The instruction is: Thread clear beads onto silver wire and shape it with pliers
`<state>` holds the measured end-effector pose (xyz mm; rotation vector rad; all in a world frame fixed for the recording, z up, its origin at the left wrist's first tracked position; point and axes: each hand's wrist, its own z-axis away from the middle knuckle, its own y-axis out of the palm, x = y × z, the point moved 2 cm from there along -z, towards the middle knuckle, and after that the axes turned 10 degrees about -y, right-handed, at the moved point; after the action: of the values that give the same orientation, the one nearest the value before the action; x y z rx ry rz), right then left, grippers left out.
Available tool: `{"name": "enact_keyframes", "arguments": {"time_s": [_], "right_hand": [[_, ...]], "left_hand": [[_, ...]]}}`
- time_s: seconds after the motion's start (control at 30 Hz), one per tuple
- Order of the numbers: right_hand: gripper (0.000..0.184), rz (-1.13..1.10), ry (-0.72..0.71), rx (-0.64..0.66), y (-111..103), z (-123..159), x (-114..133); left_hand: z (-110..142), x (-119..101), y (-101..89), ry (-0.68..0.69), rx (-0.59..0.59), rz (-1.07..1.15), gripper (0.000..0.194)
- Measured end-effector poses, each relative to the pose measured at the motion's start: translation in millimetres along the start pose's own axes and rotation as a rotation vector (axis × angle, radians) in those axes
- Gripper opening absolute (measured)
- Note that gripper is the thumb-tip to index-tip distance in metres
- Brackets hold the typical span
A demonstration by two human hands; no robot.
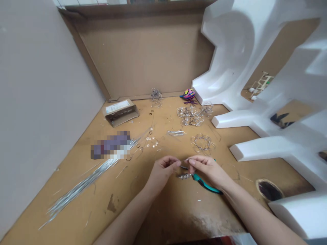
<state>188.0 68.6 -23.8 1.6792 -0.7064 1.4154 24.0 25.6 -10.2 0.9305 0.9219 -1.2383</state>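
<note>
Low over the front middle of the table, my left hand point(166, 166) and my right hand point(204, 166) are closed with fingertips close together. Thumb and forefinger of each pinch a thin wire point(183, 161). Just below hangs or lies a short row of clear beads point(184, 176); whether it joins the wire I cannot make out. Pliers with teal and black handles point(208, 186) show under my right hand, which partly hides them. Whether they rest on the table or in the palm is unclear. Beyond my right hand lies a wire ring with looped edges point(203, 143).
Left lies a long bundle of straight wires point(89, 185), near an open cardboard box point(121, 112). Clear beads point(152, 142) and short wire pieces point(175, 132) are scattered mid-table. Several looped wire pieces point(190, 115) sit behind. White foam blocks point(251, 148) line the right side, near a table hole point(270, 190).
</note>
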Motion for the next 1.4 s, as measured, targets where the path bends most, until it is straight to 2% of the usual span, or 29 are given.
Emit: {"name": "enact_keyframes", "arguments": {"time_s": [0.13, 0.33, 0.53, 0.67, 0.77, 0.83, 0.87, 0.9, 0.97, 1.0, 1.1, 1.2, 1.3, 1.4], "right_hand": [[0.023, 0.072, -0.02, 0.062, -1.2, 1.5, 3.2], [0.027, 0.202, 0.026, 0.17, 2.6, 2.8, 5.8], [0.03, 0.204, -0.016, 0.105, 5.9, 1.4, 7.3], [0.029, 0.259, 0.01, 0.122, 5.6, 2.4, 4.1], [0.032, 0.371, -0.025, 0.031, -0.9, -3.8, 6.0], [0.031, 0.515, -0.083, -0.002, -5.3, -15.6, 14.4], [0.029, 0.646, -0.104, 0.022, -6.1, -24.1, 20.4], [0.027, 0.823, -0.121, 0.062, -6.0, -34.4, 27.2], [0.027, 1.366, -0.108, 0.163, -3.3, -59.0, 39.9], [0.025, 1.462, -0.077, 0.175, -1.3, -72.3, 44.7], [0.019, 1.606, -0.011, 0.229, 8.1, -110.5, 48.5], [0.026, 1.716, 0.074, 0.309, 16.6, -137.2, 37.7], [0.031, 1.796, 0.124, 0.356, 21.1, -150.7, 24.3], [0.031, 1.842, 0.169, 0.393, 22.9, -156.9, 16.4]], "left_hand": [[0.0, -1.3, -3.5, 0.046, -0.003, -0.07, 0.022], [2.8, 2.6, 4.8, 0.013, 0.205, -0.031, 0.023], [3.6, 4.0, 5.7, 0.041, 0.094, -0.145, 0.023], [2.5, 4.6, 4.3, 0.018, 0.169, -0.157, 0.023], [2.4, 5.2, 4.7, -0.039, 0.263, -0.178, 0.023], [2.3, 5.6, 5.0, -0.097, 0.312, -0.187, 0.024], [1.9, 5.9, 5.0, -0.122, 0.327, -0.191, 0.024], [1.3, 6.5, 4.8, -0.139, 0.333, -0.201, 0.024], [-1.3, 9.3, 4.0, -0.157, 0.333, -0.234, 0.023], [-3.2, 11.6, 3.5, -0.158, 0.332, -0.256, 0.022], [-11.1, 21.1, 1.0, -0.142, 0.306, -0.319, 0.021], [-19.6, 29.1, -3.4, -0.031, 0.184, -0.328, 0.018], [-25.3, 35.1, -7.2, 0.105, 0.076, -0.339, 0.014], [-27.9, 39.8, -9.4, 0.184, 0.023, -0.403, 0.014]]}}
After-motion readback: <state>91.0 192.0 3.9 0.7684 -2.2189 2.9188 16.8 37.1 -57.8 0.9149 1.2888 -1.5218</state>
